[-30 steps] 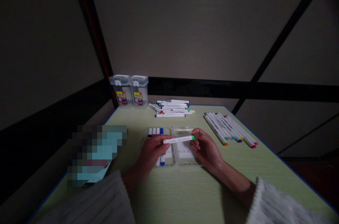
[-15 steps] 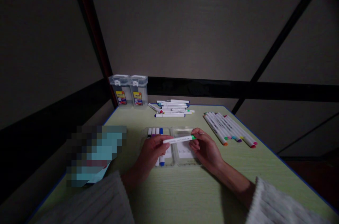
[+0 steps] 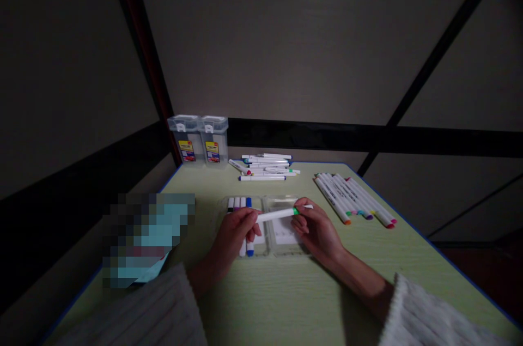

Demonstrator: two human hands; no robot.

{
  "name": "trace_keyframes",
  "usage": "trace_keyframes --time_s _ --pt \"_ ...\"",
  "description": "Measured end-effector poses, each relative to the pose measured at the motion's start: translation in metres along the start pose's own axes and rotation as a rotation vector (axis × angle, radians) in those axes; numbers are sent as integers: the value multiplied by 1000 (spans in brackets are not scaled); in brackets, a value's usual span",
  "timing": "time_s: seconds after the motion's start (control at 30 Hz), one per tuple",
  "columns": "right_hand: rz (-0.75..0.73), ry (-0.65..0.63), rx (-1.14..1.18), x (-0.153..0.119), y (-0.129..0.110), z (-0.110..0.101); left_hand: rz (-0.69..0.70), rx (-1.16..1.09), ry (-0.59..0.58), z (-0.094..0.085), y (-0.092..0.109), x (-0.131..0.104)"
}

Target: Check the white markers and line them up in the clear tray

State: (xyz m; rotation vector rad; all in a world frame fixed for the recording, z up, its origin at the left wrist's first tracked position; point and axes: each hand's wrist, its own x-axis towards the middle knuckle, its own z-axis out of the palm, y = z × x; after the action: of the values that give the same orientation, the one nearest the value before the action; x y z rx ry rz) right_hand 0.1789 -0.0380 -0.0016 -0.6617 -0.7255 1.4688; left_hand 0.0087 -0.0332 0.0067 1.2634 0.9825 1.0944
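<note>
A white marker (image 3: 275, 215) with a green band is held level between my two hands. My left hand (image 3: 236, 230) pinches its left end, while my right hand (image 3: 321, 226) grips it near the green band, a white tip poking out past the fingers. Below the hands lies an opened clear plastic case (image 3: 267, 250). Its left half holds several markers, among them a blue-ended marker (image 3: 250, 250), partly covered by my left hand. A white sheet (image 3: 281, 231) shows in the right half.
Two clear lidded boxes (image 3: 214, 144) stand at the back left. A loose pile of markers (image 3: 263, 178) lies at the back middle, and a row of markers (image 3: 347, 196) at the right. A pixelated light-blue object (image 3: 159, 231) rests at the left table edge.
The marker has turned about its length, so its printed lettering no longer shows. A white tip now shows beyond my right fingers. Both hands stay nearly in place.
</note>
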Motion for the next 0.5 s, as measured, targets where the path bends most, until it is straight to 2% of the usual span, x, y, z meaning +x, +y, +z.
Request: trace_keyframes --time_s 0.5 --pt "-34 -50 12 -4 -2 4 11 19 0 -1 -5 2"
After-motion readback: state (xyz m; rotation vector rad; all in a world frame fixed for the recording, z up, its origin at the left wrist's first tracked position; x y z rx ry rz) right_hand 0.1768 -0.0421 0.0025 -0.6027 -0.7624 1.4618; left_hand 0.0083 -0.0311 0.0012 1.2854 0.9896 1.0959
